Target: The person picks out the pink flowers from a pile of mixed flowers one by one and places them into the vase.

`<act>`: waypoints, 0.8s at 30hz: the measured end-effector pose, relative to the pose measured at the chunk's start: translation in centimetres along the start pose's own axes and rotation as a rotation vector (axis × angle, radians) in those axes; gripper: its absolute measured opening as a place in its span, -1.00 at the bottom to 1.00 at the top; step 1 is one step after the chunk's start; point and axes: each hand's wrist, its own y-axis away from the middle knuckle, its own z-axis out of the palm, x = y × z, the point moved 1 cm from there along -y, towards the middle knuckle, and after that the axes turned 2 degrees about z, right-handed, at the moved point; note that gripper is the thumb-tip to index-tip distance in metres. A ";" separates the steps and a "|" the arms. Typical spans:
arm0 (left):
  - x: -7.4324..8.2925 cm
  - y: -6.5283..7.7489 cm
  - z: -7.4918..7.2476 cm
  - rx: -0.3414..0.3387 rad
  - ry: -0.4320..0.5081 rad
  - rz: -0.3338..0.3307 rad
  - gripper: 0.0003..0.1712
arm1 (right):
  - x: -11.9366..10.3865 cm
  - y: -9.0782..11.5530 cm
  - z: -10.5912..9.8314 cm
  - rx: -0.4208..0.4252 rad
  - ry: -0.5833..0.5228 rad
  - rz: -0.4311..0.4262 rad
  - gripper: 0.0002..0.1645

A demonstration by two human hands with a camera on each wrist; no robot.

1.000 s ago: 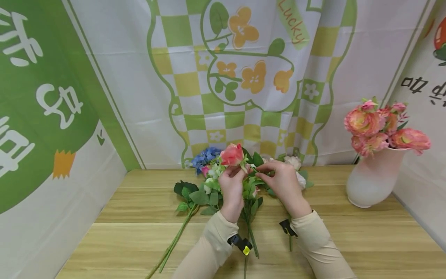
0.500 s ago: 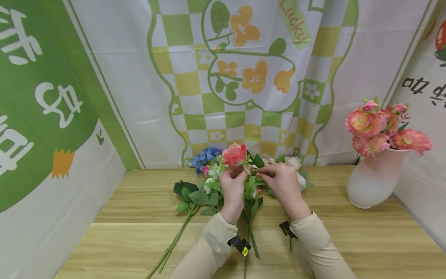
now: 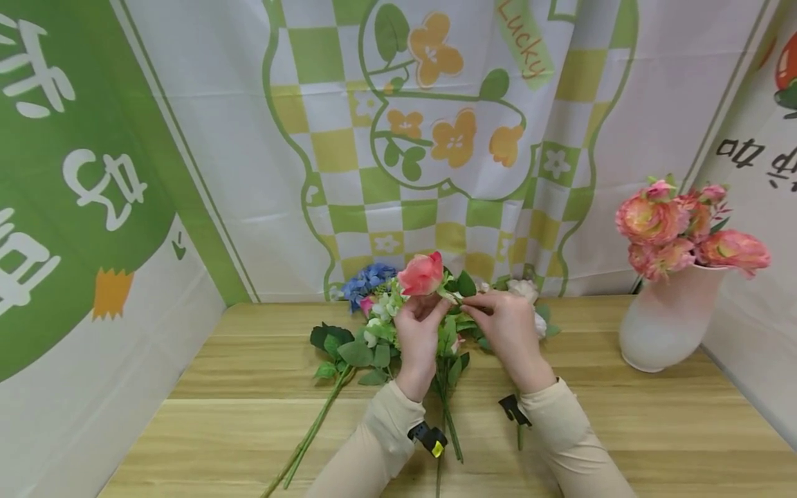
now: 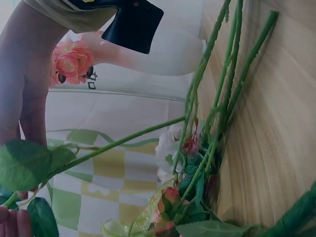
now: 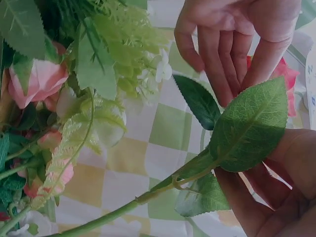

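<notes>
Pink rose [image 3: 420, 274] just above left grip [image 3: 418, 337], stem [image 5: 136, 202] pinched there and in right grip [image 3: 509, 330].

Head view: even, diffuse light; soft, faint shadows fall on the table [image 3: 579, 415] left of the vase [image 3: 666, 318]. Left wrist view: dimmer, with hazy contrast; the vase appears soft in outline. Right wrist view: subdued; veins on the large leaf [image 5: 252, 126] resolve clearly, the checked cloth [image 5: 170, 126] less sharply.

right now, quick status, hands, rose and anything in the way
Left hand pinching stem of pink rose near its top; right hand pinching it lower, by leaves. Other flowers on table close by, might snag. Vase apart, off to the right.
</notes>
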 end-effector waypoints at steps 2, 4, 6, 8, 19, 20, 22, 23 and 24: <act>0.0 0.0 -0.2 -0.006 -0.018 0.004 -0.77 | 0.2 -0.1 -0.1 0.013 0.029 -0.006 -0.88; 0.0 0.0 -0.5 -0.018 -0.044 0.019 -0.78 | 0.4 -0.2 -0.2 0.037 0.058 -0.014 -0.87; -0.1 -0.1 -0.9 -0.032 -0.081 0.038 -0.77 | 0.8 -0.3 -0.5 0.072 0.073 -0.019 -0.87; -0.1 -0.1 -1.5 -0.038 -0.132 0.056 -0.75 | 1.0 -0.5 -0.9 0.109 0.075 -0.023 -0.87; 2.1 -0.1 -5.0 -0.005 -0.298 0.061 -0.75 | 2.5 -1.2 -2.7 0.225 0.011 0.025 -0.88; 2.2 -0.2 -5.4 -0.003 -0.308 0.060 -0.74 | 2.6 -1.2 -2.8 0.236 0.007 0.027 -0.87; 1.9 -0.6 -6.2 0.002 -0.345 0.069 -0.74 | 2.8 -1.3 -3.1 0.259 0.004 0.022 -0.87; 1.4 -0.8 -6.8 0.006 -0.357 0.071 -0.74 | 2.9 -1.3 -3.1 0.272 0.004 0.020 -0.87; 1.0 -1.1 -7.2 0.009 -0.372 0.073 -0.73 | 3.1 -1.3 -3.2 0.287 0.001 0.017 -0.88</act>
